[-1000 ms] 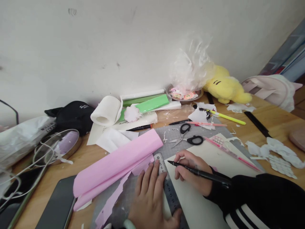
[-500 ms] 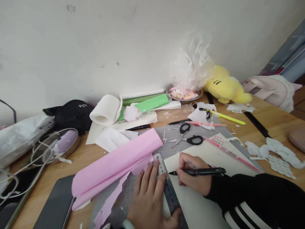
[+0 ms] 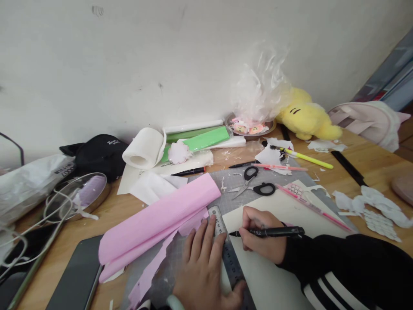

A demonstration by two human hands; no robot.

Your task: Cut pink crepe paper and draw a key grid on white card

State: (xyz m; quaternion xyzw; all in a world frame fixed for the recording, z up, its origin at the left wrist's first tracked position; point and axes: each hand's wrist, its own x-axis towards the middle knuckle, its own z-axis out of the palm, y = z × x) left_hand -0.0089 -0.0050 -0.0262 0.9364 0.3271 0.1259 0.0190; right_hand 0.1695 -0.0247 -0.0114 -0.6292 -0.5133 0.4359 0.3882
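Observation:
My left hand (image 3: 206, 262) lies flat with fingers stretched, pressing a metal ruler (image 3: 231, 260) against a sheet of cream paper (image 3: 267, 280). In a writing grip, my right hand (image 3: 263, 234) holds a black marker pen (image 3: 280, 232), whose tip meets the paper right beside the ruler's edge. Beneath these is a grey cutting mat (image 3: 167, 267). Rolled pink crepe paper (image 3: 158, 221) lies left of my left hand, with a torn pink strip (image 3: 155, 273) along it. Open scissors (image 3: 253, 185) rest beyond my right hand.
A phone (image 3: 75, 275) lies at the left. Further back are a toilet roll (image 3: 143, 148), a green crepe paper pack (image 3: 203, 143), a bowl (image 3: 251, 128) with pink pieces and a yellow plush toy (image 3: 306, 114). Pink pens, a yellow pen (image 3: 306, 158) and paper scraps (image 3: 374, 204) lie to the right.
Hands, ruler and marker stay in nearly the same place. Only a very slight shift of the whole view is visible.

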